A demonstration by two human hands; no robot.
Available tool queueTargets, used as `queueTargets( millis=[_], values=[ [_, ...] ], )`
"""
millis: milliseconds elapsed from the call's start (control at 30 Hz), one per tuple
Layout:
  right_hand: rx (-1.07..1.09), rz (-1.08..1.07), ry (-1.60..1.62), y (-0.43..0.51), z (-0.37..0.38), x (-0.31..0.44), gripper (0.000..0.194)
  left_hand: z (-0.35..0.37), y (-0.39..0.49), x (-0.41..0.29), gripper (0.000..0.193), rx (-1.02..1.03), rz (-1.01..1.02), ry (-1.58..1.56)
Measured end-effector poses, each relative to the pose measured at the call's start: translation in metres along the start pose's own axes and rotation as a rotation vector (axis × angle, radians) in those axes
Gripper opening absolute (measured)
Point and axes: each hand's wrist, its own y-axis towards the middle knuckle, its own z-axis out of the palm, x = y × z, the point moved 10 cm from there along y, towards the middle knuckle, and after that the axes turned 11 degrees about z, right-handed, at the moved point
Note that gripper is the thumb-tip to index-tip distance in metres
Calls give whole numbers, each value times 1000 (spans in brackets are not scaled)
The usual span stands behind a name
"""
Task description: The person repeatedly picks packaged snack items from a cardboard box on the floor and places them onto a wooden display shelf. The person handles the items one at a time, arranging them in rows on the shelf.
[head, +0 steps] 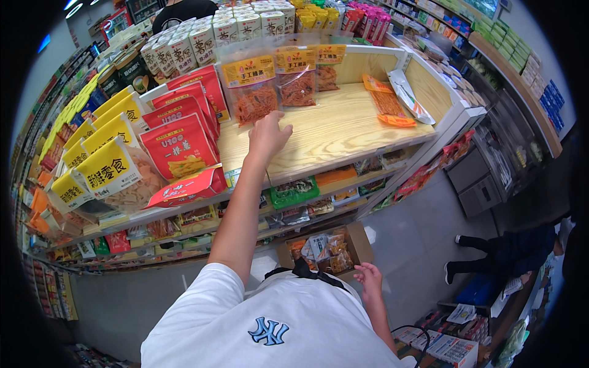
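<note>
My left hand (269, 133) reaches over the wooden display shelf (322, 133), knuckles up. Its fingers meet the lower edge of a clear bag of reddish snack strips (251, 87), and the thumb stands apart from them. That bag is upright beside two similar ones, a middle bag (297, 76) and a partly covered bag (327, 69). Down by my waist, my right hand (369, 277) hangs with loosely curled fingers and nothing visible in it. An open cardboard box (361, 241) of packaged snacks sits on the floor near it.
Red snack pouches (181, 147) and yellow-topped bags (112, 165) crowd the shelf's left. An orange packet (389, 101) and a white packet (409, 96) lie at its right. White cartons (221, 37) line the back. A person (511, 250) stands across the aisle floor (428, 244).
</note>
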Motion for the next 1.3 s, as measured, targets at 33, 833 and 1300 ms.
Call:
queueTargets(
  millis=[33,833,1300],
  values=[
    [-3,7,0,1,-3,-4,21,-3,-4,-15,43,-10,54,-46],
    [-289,120,-145,57,-92,-124,16,339,-515,323,21,1284,-182,116],
    [-561,369,-280,15,-197,-232,12,333,-521,312,23,1064,-260,-172]
  ],
)
